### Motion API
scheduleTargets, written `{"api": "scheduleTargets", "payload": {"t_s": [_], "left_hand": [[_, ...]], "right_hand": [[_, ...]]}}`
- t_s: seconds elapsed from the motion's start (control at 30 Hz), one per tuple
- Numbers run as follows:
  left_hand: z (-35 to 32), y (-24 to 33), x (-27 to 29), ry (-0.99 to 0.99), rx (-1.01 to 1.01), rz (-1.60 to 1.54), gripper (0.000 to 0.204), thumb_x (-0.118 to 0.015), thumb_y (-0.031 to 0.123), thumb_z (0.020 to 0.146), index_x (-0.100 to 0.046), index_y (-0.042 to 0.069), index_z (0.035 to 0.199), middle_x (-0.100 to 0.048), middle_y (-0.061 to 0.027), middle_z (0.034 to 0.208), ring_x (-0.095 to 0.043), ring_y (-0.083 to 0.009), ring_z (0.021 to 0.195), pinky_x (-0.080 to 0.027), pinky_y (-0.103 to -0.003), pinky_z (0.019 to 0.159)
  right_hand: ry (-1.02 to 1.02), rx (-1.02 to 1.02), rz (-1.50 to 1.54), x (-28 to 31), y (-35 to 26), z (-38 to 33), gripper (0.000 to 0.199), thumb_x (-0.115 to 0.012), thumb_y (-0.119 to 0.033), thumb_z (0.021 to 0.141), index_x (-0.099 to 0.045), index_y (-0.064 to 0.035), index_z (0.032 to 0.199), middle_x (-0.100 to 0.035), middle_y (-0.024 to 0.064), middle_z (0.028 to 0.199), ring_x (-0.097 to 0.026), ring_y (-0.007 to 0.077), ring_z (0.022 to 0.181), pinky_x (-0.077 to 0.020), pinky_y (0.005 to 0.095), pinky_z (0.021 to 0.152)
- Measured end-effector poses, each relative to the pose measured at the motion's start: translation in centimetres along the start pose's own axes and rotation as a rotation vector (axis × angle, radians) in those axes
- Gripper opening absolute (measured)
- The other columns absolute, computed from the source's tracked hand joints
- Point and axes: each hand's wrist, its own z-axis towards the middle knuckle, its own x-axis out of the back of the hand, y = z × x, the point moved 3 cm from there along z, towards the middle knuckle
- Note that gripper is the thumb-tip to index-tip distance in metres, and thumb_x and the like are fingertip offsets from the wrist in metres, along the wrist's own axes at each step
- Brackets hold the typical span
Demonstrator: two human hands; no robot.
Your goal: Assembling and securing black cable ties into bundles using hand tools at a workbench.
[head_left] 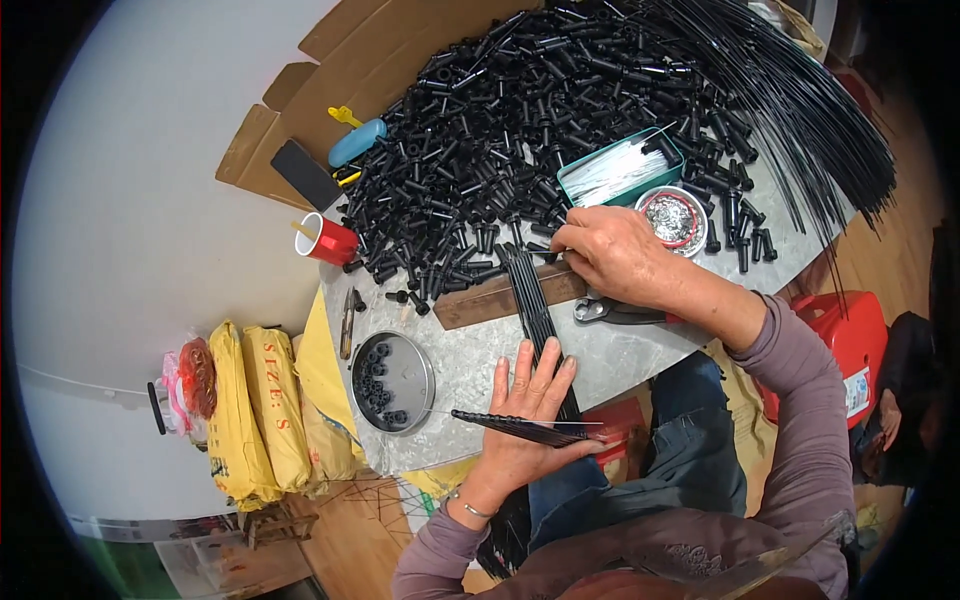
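Note:
My left hand [533,396] lies with straight, parted fingers beside and partly over a row of thin black rods [534,305]. A dark strip of close-set black pieces [515,425], with a thin wire along it, crosses in front of that hand's back. The rods run up over a brown wooden block [470,304]. My right hand [618,252] is at the block's right end, near the rods' far ends, its fingers pinched together; what they hold is hidden. Pliers [598,311] with dark jaws lie just below it. Beyond spreads a heap of black flanged tubes [490,150].
A teal box [574,190] of white sticks and a round tin [704,215] of silvery bits stand right of centre. A metal bowl [432,370] holds black pieces. A red cup [340,240], yellow sacks [272,390], long black rods [810,130] and a red stool [840,330] surround the work.

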Motion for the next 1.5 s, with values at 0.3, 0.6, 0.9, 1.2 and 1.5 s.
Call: {"api": "scheduleTargets", "payload": {"t_s": [0.3,0.6,0.9,1.2,1.5], "left_hand": [[-0.3,-0.2,-0.2,-0.003,-0.007,0.007,0.105,-0.078,0.06,0.058,-0.039,0.006,0.139,-0.026,-0.0188,0.151,-0.018,-0.0411,0.14,-0.012,-0.055,0.112],[-0.2,-0.2,-0.4,-0.006,-0.015,0.006,0.105,-0.076,0.062,0.059,-0.038,0.006,0.14,-0.025,-0.0183,0.151,-0.018,-0.0408,0.14,-0.012,-0.056,0.112],[-0.3,-0.3,0.0,0.025,-0.028,-0.028,0.103,-0.074,0.064,0.061,-0.04,0.005,0.138,-0.027,-0.0194,0.15,-0.02,-0.0399,0.14,-0.012,-0.056,0.111],[-0.6,-0.6,0.3,0.021,-0.037,-0.043,0.1,-0.07,0.064,0.065,-0.038,0.004,0.139,-0.027,-0.0181,0.15,-0.019,-0.0396,0.14,-0.011,-0.055,0.111],[-0.6,-0.5,0.3,0.041,-0.048,-0.053,0.101,-0.069,0.065,0.065,-0.038,0.003,0.139,-0.026,-0.0206,0.15,-0.02,-0.0409,0.14,-0.013,-0.057,0.111]], "right_hand": [[-0.009,-0.013,0.005,-0.1,-0.2,0.0,0.011,-0.065,-0.004,0.072,-0.063,-0.0036,0.083,-0.055,0.0091,0.074,-0.059,0.0292,0.071,-0.047,0.0403,0.06],[0.039,0.087,-0.092,-0.2,0.4,1.0,0.007,-0.065,-0.005,0.073,-0.063,-0.0075,0.08,-0.056,0.0068,0.075,-0.058,0.0259,0.078,-0.0437,0.0384,0.067],[-0.123,0.217,-0.232,-0.6,0.3,3.2,0.002,-0.062,-0.009,0.075,-0.061,-0.0097,0.077,-0.055,0.0027,0.076,-0.056,0.0223,0.077,-0.0405,0.0357,0.07],[-0.203,0.244,-0.135,-0.8,0.2,4.6,0.006,-0.065,-0.008,0.072,-0.061,-0.0105,0.074,-0.055,0.0015,0.074,-0.055,0.0204,0.078,-0.0372,0.0342,0.072],[-0.29,0.272,-0.114,-0.2,-0.2,5.3,0.006,-0.068,-0.008,0.074,-0.065,-0.0116,0.078,-0.057,-0.0005,0.076,-0.055,0.0185,0.078,-0.0367,0.0333,0.072]]}}
